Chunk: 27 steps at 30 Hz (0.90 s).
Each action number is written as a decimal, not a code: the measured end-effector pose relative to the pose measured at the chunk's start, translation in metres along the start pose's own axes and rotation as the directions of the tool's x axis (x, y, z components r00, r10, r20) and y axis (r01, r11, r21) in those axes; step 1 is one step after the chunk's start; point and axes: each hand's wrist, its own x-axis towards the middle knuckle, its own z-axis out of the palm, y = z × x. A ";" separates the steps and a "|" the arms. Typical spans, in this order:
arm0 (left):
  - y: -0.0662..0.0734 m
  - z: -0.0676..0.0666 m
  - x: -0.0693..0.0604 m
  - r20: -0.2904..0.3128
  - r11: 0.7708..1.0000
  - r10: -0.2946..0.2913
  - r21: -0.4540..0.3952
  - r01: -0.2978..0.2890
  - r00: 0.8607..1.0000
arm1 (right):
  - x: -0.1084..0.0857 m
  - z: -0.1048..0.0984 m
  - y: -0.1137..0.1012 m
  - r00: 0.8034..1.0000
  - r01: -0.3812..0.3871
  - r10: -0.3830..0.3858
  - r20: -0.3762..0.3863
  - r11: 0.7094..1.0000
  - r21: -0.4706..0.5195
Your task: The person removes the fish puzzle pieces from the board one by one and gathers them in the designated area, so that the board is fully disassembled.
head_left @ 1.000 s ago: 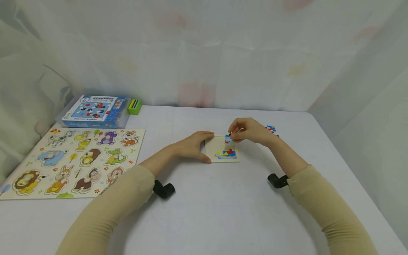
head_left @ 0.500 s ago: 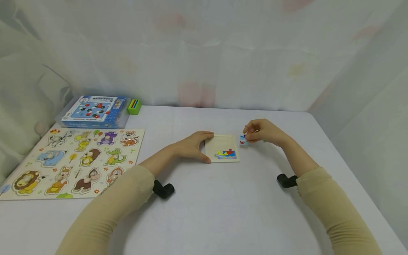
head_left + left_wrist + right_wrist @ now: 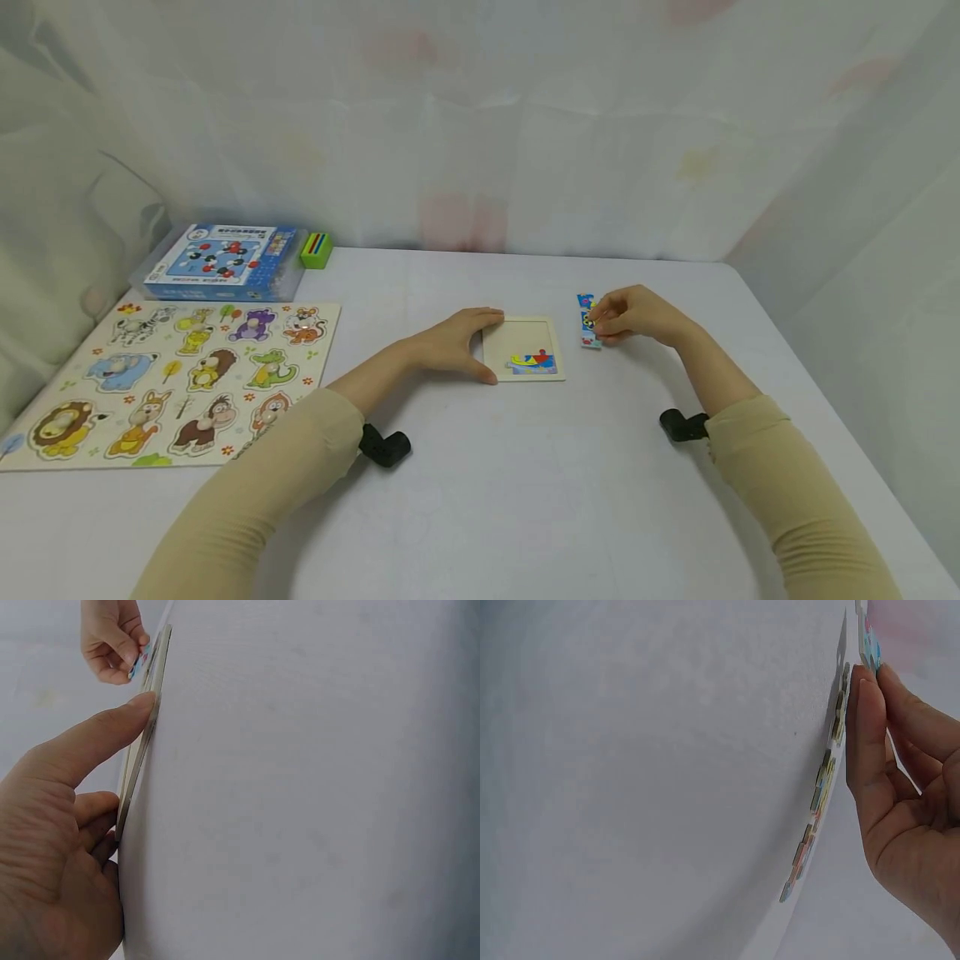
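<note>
A small square wooden puzzle tray point(image 3: 517, 333) lies mid-table, with a few joined pieces point(image 3: 534, 363) in its near right corner. My left hand point(image 3: 452, 345) holds the tray's left side, thumb at the near corner and fingers at the far one; the left wrist view shows the thumb point(image 3: 112, 731) on the tray's edge point(image 3: 139, 754). To the right, my right hand point(image 3: 637, 315) pinches a light blue puzzle piece point(image 3: 868, 646) between thumb and fingertips, apart from the tray. Several loose puzzle pieces point(image 3: 821, 784) lie on the table beside that hand, mostly hidden in the head view.
A large animal peg puzzle board point(image 3: 176, 375) covers the left of the table. Behind it stand a blue boxed set point(image 3: 221, 260) and a small green block point(image 3: 317, 250). A pale curtain point(image 3: 480, 125) hangs along the table's back edge.
My right hand has moved right from over the tray with the pinched piece, to beside the tray. The left hand and the tray have stayed put.
</note>
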 end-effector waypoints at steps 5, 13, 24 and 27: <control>0.001 -0.001 0.000 0.003 1.000 -0.004 0.001 0.004 1.000 | 0.000 0.000 0.003 1.000 -0.016 0.016 0.014 1.000 -0.020; 0.001 0.000 -0.001 0.001 1.000 -0.004 0.005 0.004 1.000 | 0.001 0.001 0.005 0.999 -0.028 0.029 0.015 0.998 -0.052; 0.000 0.001 -0.001 -0.001 1.000 -0.001 -0.001 0.001 1.000 | 0.001 0.001 0.005 0.999 -0.034 0.034 -0.003 0.996 -0.078; 0.000 0.000 -0.001 0.000 1.000 -0.005 -0.003 0.005 1.000 | 0.001 0.001 0.005 0.999 -0.034 0.034 -0.007 0.996 -0.084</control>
